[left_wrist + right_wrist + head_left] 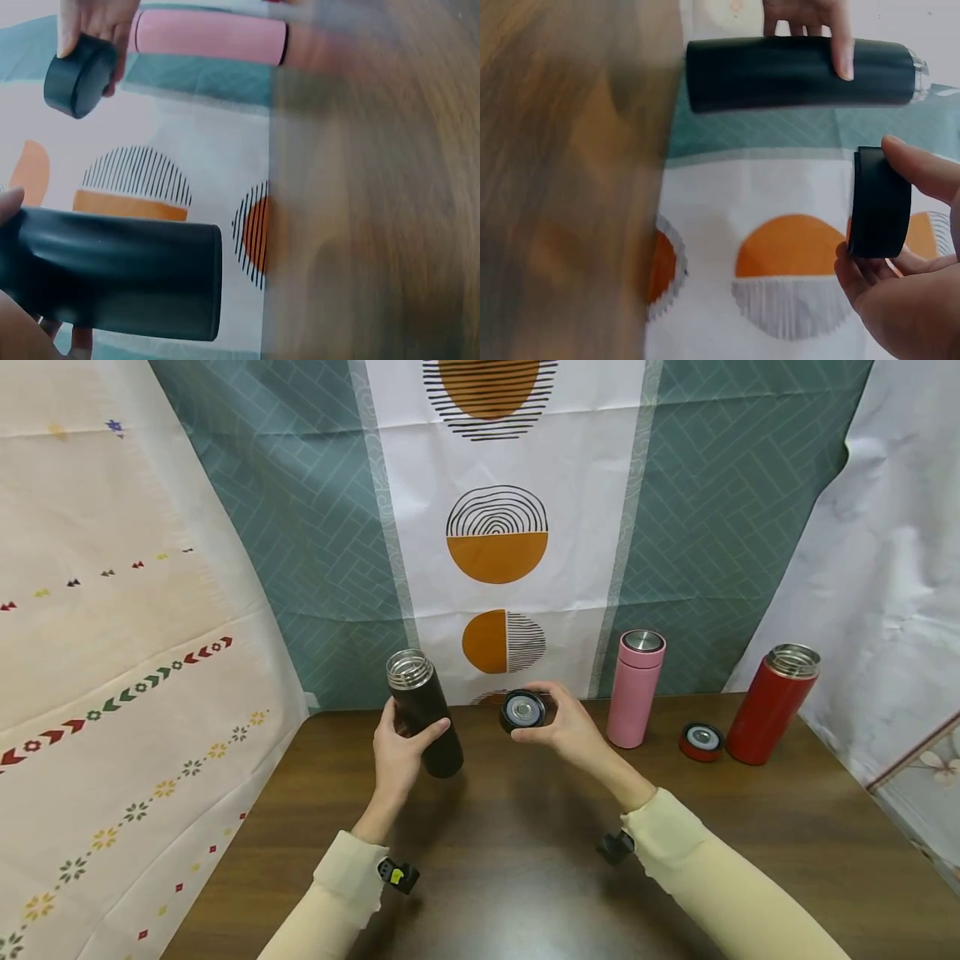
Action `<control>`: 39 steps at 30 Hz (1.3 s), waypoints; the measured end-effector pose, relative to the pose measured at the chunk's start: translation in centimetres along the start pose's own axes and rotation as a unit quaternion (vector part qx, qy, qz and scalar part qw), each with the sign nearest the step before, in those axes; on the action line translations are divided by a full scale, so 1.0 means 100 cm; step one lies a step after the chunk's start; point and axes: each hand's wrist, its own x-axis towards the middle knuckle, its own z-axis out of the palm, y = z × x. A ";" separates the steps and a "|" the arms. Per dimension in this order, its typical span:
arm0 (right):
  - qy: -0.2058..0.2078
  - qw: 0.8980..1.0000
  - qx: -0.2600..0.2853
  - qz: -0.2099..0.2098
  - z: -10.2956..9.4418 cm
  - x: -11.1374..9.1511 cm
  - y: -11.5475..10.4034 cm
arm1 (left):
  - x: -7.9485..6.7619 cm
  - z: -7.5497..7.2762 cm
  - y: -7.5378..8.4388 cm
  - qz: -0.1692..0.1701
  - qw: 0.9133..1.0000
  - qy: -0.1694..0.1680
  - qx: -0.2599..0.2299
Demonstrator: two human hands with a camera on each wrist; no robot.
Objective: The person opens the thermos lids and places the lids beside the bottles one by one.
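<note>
My left hand (pixel 397 756) grips a black thermos bottle (pixel 429 714) round its body. The bottle is tilted, and its bare steel threaded neck (pixel 409 668) faces up with no lid on it. To the right of it, my right hand (pixel 564 727) pinches a black lid (pixel 522 711) between thumb and fingers. The lid's pale inner side faces the head camera, and it is apart from the bottle. In the right wrist view the lid (pixel 881 202) stands on edge near the bottle (pixel 765 73). The left wrist view shows both bottle (pixel 112 270) and lid (pixel 79 79) too.
A closed pink thermos (pixel 634 693) stands at the back right of the wooden table (pixel 480 860). Farther right is an open red thermos (pixel 772 706), with its red lid (pixel 702 742) lying inner side up beside it. A patterned cloth (pixel 495 585) hangs behind the table.
</note>
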 end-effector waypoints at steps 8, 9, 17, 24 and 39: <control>-0.008 1.000 0.010 0.003 0.034 0.018 0.004 | 0.015 -0.020 -0.009 -0.006 0.999 0.043 -0.007; -0.008 1.000 0.011 0.001 0.038 0.020 0.004 | 0.017 -0.025 -0.010 -0.012 0.999 0.048 -0.006; -0.025 1.000 -0.006 -0.009 0.079 0.038 0.003 | 0.027 -0.065 -0.016 -0.051 0.995 0.081 0.015; -0.042 0.999 -0.015 0.006 0.115 0.057 0.014 | 0.038 -0.075 -0.030 -0.067 0.991 0.114 0.021; -0.067 0.996 -0.028 0.059 0.178 0.080 0.021 | 0.046 -0.062 -0.055 -0.065 0.983 0.173 0.013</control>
